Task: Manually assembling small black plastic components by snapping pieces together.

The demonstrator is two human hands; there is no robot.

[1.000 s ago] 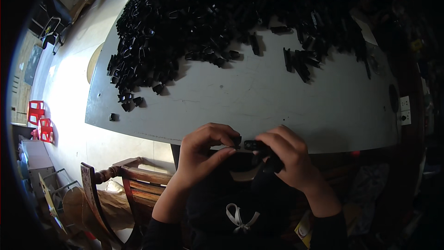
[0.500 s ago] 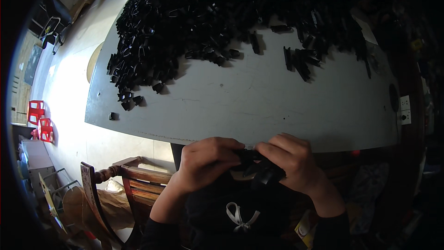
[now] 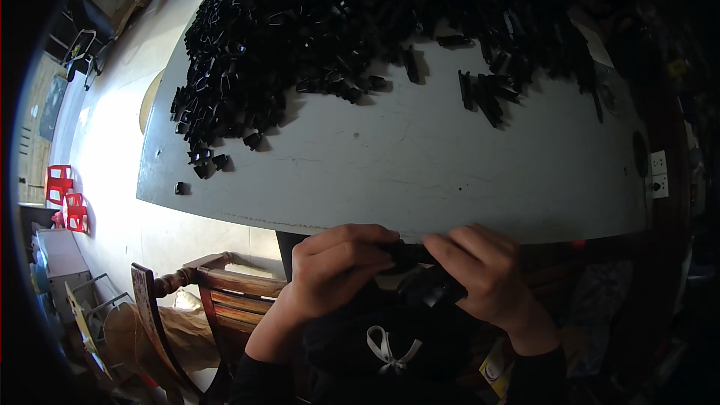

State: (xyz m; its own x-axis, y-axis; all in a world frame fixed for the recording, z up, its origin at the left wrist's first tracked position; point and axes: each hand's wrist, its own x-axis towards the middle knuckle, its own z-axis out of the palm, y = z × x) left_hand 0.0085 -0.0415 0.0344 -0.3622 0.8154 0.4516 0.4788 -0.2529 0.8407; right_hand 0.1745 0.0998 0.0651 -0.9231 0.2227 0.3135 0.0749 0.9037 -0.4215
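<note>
My left hand (image 3: pixel 337 264) is closed, its thumb and fingertips pinching one end of a small black plastic piece (image 3: pixel 409 253) just off the table's near edge. My right hand (image 3: pixel 480 270) closes on the other side of that piece. Below it, more dark pieces (image 3: pixel 431 290) are tucked in the right palm; their exact shape is lost in shadow. On the grey-white table (image 3: pixel 360 172) lies a large heap of small black parts (image 3: pixel 247 67), some with shiny edges. A looser group of long black strips (image 3: pixel 487 96) sits to the right of it.
A wooden chair (image 3: pixel 236 304) stands at the lower left, with a brown bag (image 3: pixel 161 337) beside it. Red stools (image 3: pixel 75 212) are on the floor at far left. A white wall socket (image 3: pixel 658 174) is at the right. One stray black part (image 3: pixel 181 188) lies near the table's left corner.
My right hand has shifted slightly to the right, its fingertips a little farther from the left hand's. The dark pieces in it tilted. The left hand has barely moved.
</note>
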